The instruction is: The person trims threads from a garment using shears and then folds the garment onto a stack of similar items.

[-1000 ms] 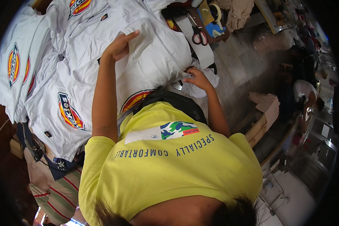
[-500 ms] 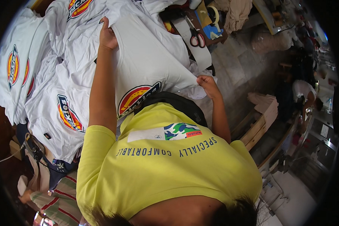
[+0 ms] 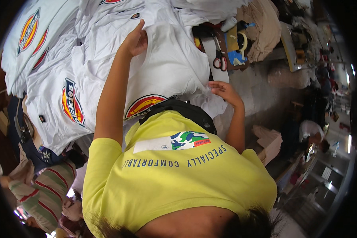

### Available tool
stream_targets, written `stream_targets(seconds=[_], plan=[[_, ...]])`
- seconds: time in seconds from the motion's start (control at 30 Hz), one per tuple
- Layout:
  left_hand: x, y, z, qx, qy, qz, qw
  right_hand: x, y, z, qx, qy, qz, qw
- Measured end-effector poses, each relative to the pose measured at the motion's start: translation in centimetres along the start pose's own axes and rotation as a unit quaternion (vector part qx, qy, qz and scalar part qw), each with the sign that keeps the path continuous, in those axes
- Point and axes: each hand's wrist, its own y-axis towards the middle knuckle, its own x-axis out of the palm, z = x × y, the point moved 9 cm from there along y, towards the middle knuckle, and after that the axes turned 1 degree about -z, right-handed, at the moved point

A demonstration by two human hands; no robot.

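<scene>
A white sleeveless shirt (image 3: 174, 59) with a red, yellow and black printed emblem (image 3: 146, 104) lies spread before me, its lower part against my body. My left hand (image 3: 135, 41) rests at the shirt's curved armhole edge, thumb stretched out; its fingers are partly hidden, and I see no cloth pinched in it. Close to the shirt's right edge is my right hand (image 3: 226, 92), open, with fingers stretched toward the cloth and none of it gripped.
More white printed shirts (image 3: 69, 99) are heaped to the left and beyond. At the far right of the pile, scissors (image 3: 219, 59) lie by a tape roll (image 3: 242, 41) and a small bottle (image 3: 228, 24). Beige cloth (image 3: 263, 31) hangs behind. A person in striped clothing (image 3: 43, 194) is at lower left.
My right hand has let go of the shirt's edge and its fingers have opened. The stretched cloth has slackened. My left hand now sits farther right in the view, which has shifted.
</scene>
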Motion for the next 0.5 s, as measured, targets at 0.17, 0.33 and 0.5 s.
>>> stream_targets(seconds=[0.17,0.33,0.5], plan=[[-4.7,-14.6,8.0,0.289,0.370,0.153,0.869,-1.0,5.1,-7.2,-0.042,-0.003,-0.016,0.999],[-19.7,-29.3,9.2,0.299,0.325,0.477,0.760,1.8,13.7,-10.4,-0.056,0.114,-0.013,0.992],[-21.1,-29.7,5.8,0.224,0.369,0.417,0.800,4.0,18.7,-11.5,-0.018,0.185,-0.080,0.979]])
